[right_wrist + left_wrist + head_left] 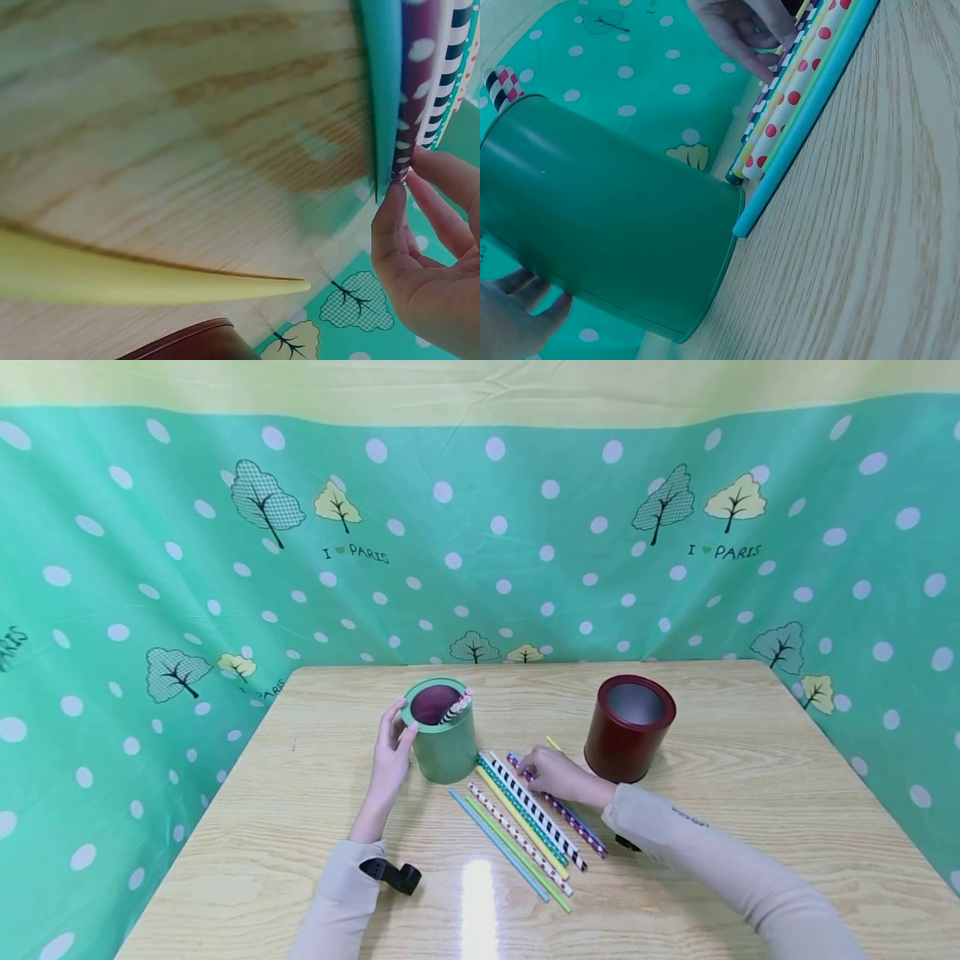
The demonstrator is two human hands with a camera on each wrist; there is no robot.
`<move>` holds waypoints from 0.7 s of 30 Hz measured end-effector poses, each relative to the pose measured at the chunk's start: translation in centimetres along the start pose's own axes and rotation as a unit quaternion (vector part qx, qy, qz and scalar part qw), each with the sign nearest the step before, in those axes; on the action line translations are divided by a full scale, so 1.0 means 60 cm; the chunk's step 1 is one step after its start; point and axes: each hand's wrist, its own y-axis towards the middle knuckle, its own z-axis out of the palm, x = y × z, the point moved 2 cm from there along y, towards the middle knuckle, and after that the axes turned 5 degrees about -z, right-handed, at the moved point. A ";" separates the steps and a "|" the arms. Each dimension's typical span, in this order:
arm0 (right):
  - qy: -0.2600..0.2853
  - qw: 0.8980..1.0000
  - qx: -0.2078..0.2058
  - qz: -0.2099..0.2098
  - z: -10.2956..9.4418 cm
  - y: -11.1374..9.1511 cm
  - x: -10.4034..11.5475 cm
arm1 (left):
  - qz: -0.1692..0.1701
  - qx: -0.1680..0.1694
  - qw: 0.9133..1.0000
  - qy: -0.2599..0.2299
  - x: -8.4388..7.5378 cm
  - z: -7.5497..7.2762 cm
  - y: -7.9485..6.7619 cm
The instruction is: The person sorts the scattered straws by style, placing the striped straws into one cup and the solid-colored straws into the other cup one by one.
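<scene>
My left hand (388, 753) holds a green can (446, 756) at its left side, with fingers and thumb at the rim. Inside the can lean a few patterned straws (456, 705), striped black and white with pink on the ends. My right hand (558, 774) pinches the far end of a purple straw with white dots (420, 75) between thumb and fingers. That straw lies in a row of straws, beside a blue straw (381, 82) and a black-and-white striped straw (543, 818). In the left wrist view, the left fingertips (555, 311) touch the can's wall.
Left of the striped straw lie a teal dotted, a yellow (525, 827), a red-dotted white (525, 843), a green (521, 857) and a light blue straw (498, 845). A dark red can (626, 747) stands upright at right. Near it lies another yellow straw (553, 743).
</scene>
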 end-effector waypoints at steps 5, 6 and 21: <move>0.006 1.000 -0.009 -0.015 0.001 -0.001 0.001 | -0.005 0.002 1.000 -0.003 0.000 -0.001 0.001; 0.007 1.000 -0.012 -0.019 0.001 -0.001 0.001 | -0.006 0.002 1.000 -0.003 0.001 -0.001 0.001; 0.052 0.998 -0.023 -0.027 0.002 0.000 -0.006 | -0.005 0.005 1.000 0.000 -0.001 0.000 -0.001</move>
